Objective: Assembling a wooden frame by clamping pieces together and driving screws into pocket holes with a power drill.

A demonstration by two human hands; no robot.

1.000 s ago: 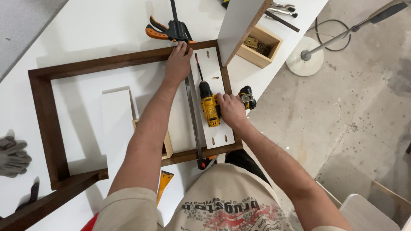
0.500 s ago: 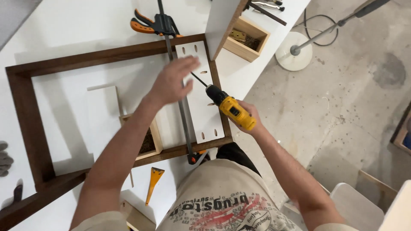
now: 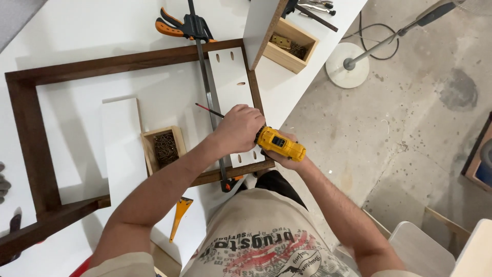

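Head view showed a dark wooden frame point(image 3: 31, 133) lying flat on a white table point(image 3: 92, 31), filling the left and centre of the picture. A long bar clamp point(image 3: 205, 82) with an orange handle ran from the top centre down across the frame's right end to its lower rail, apparently pulling that end together. Just right of the clamp bar, a white drilling template point(image 3: 230, 77) with oval slots lay along the frame's right rail.

At centre frame, the right hand point(image 3: 287, 159) was wrapped around the grip of a yellow drill point(image 3: 279, 145), held over the template's lower end. The left hand point(image 3: 240, 127) was curled closed around the drill's nose, where a long thin bit point(image 3: 209, 110) stuck out toward the upper left; whether it was gripping the chuck or just steadying it could not be told.

Judging from this, the frame was assembled and clamped, the template set in place, and the tool readied. No screws showed in the template's slots. An open wooden box of screws point(image 3: 165, 150) sat inside the frame, left of the hands.
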